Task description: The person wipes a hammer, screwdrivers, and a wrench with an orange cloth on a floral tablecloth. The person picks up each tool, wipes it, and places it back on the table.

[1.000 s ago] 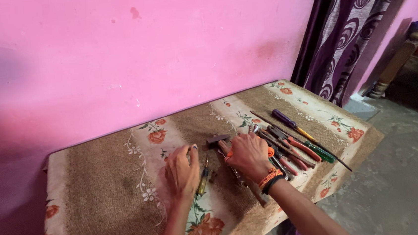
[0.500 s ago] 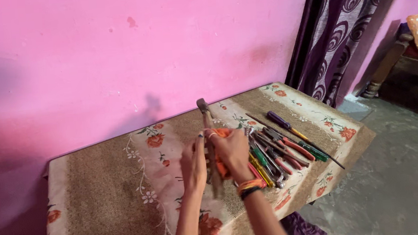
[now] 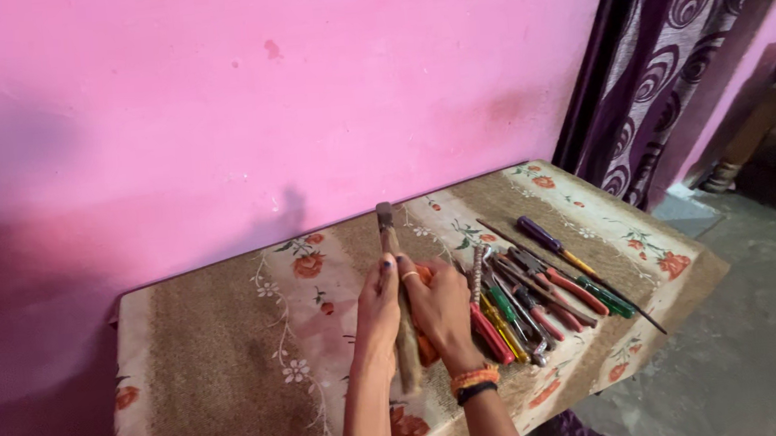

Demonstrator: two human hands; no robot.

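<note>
Floral table (image 3: 234, 368), hammer (image 3: 397, 291) upright, head up

- The single head view looks down and forward from above the person's forearms, facing a pink wall (image 3: 305, 95).
- It sits fairly near the cloth-covered table (image 3: 234, 368), whose far edge meets the wall.
- The table fills the lower middle; a purple curtain (image 3: 671, 66) and grey floor (image 3: 766, 327) lie rightward.
</note>
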